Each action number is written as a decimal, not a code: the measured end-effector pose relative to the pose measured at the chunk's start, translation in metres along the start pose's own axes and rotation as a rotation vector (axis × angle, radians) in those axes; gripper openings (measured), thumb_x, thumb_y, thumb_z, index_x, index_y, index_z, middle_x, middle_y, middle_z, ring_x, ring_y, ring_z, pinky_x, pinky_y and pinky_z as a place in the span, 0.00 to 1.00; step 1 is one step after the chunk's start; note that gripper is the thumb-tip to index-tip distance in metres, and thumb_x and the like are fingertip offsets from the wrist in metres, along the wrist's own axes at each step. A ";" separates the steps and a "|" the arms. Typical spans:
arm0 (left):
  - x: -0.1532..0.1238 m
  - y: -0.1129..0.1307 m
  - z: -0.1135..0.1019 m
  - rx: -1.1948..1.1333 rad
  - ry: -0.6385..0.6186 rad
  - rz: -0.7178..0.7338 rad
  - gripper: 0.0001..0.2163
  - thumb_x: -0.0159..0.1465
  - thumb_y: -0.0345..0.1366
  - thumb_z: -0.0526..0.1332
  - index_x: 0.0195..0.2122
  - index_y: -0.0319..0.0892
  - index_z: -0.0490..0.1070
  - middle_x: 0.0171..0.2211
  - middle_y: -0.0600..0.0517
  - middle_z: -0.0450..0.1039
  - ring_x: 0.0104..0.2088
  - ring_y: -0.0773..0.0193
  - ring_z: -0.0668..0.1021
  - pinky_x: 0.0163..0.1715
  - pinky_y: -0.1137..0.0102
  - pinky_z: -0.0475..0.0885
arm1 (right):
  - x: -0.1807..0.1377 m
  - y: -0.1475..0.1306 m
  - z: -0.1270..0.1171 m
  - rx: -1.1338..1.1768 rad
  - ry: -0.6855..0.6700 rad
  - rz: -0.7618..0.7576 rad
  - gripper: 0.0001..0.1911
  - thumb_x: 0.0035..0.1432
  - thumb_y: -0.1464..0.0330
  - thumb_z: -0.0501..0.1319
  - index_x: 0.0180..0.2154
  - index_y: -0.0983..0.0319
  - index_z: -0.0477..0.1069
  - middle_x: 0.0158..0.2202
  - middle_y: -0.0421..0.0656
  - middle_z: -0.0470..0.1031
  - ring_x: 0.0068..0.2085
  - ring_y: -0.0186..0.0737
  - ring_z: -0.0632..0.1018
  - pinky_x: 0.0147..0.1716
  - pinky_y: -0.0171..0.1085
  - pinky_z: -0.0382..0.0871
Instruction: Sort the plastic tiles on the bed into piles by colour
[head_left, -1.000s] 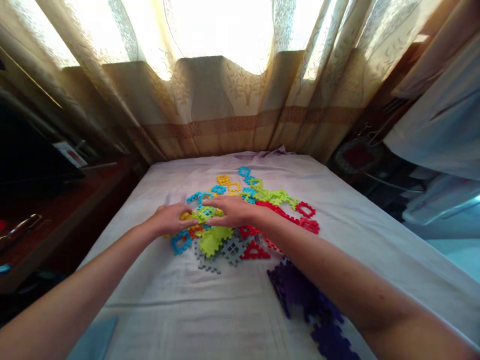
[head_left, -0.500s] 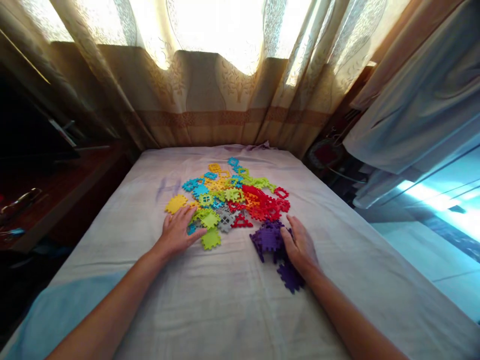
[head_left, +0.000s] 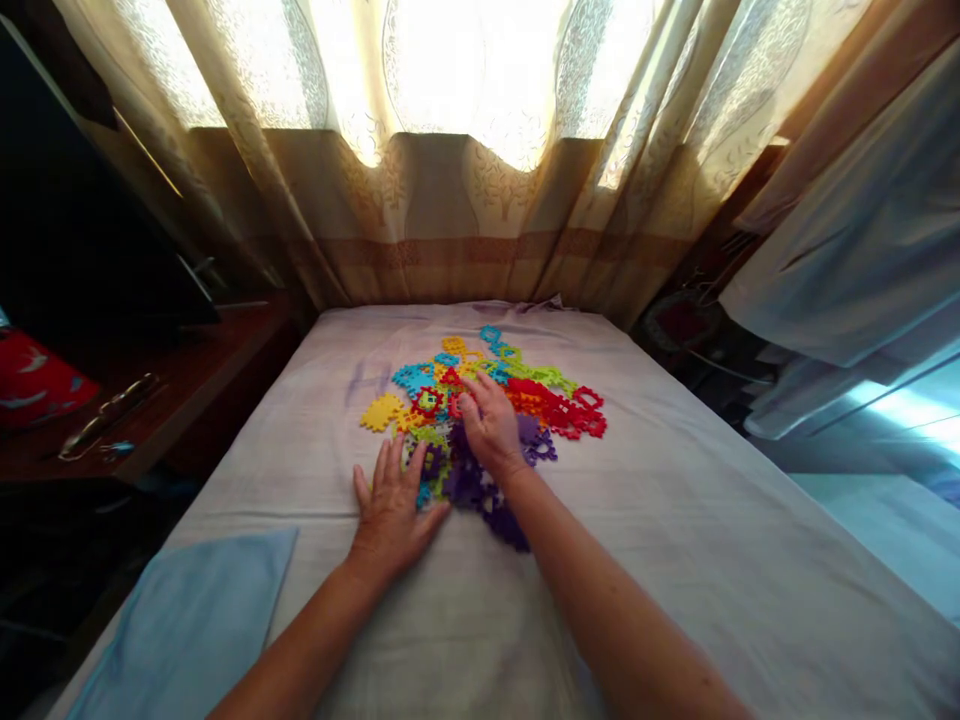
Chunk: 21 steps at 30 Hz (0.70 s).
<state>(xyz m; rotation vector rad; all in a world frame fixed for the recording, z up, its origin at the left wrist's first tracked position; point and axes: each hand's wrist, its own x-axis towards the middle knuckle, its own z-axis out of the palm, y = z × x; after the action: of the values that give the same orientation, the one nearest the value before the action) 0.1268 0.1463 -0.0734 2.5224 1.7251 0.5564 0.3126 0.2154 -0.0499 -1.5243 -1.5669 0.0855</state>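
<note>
A spread of plastic interlocking tiles with notched edges lies on the sheeted surface. My right hand (head_left: 491, 425) is over the middle of the pile, fingers stretched forward above purple tiles (head_left: 466, 480) and beside red tiles (head_left: 566, 412). At the pile's near left edge, my left hand (head_left: 394, 510) lies flat with its fingers spread, next to green tiles (head_left: 439, 470). A yellow tile (head_left: 382, 411) sits just beyond its fingertips. Blue tiles (head_left: 414, 378) and more green ones lie farther back. My right hand and forearm hide part of the purple tiles.
A pale sheet (head_left: 675, 520) covers the surface. A folded light blue cloth (head_left: 202, 600) lies at the near left. Patterned curtains (head_left: 442, 200) hang behind the far edge. On the left stands a brown cabinet (head_left: 217, 370) with a red item (head_left: 37, 385) on it.
My right hand has moved left and forward, and the purple tiles have shifted left against the pile. My left hand now lies flat nearer the pile's front. The camera view has turned slightly left.
</note>
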 end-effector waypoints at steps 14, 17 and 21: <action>0.035 -0.054 0.017 -0.058 0.162 -0.103 0.33 0.66 0.54 0.54 0.67 0.39 0.54 0.66 0.35 0.60 0.66 0.46 0.63 0.64 0.46 0.57 | 0.058 0.125 -0.053 -0.259 -0.255 0.472 0.25 0.66 0.57 0.49 0.57 0.58 0.71 0.57 0.48 0.75 0.59 0.48 0.73 0.60 0.48 0.62; 0.034 -0.058 0.020 -0.101 0.251 -0.059 0.35 0.65 0.56 0.54 0.67 0.39 0.53 0.67 0.34 0.56 0.67 0.45 0.61 0.64 0.48 0.59 | 0.046 0.083 -0.021 -0.027 -0.266 0.285 0.23 0.64 0.56 0.52 0.53 0.58 0.75 0.54 0.45 0.77 0.56 0.45 0.75 0.58 0.44 0.65; 0.033 -0.060 0.019 -0.142 0.299 -0.040 0.33 0.66 0.54 0.54 0.67 0.41 0.52 0.68 0.36 0.53 0.68 0.46 0.59 0.64 0.49 0.60 | 0.053 0.047 -0.001 0.176 -0.389 0.065 0.24 0.64 0.54 0.52 0.50 0.58 0.77 0.49 0.42 0.80 0.51 0.44 0.78 0.53 0.42 0.69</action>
<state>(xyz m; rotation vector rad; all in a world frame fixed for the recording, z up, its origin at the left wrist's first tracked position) 0.0892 0.2030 -0.0957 2.3990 1.7439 1.0590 0.3585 0.2692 -0.0491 -1.4782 -1.7563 0.5715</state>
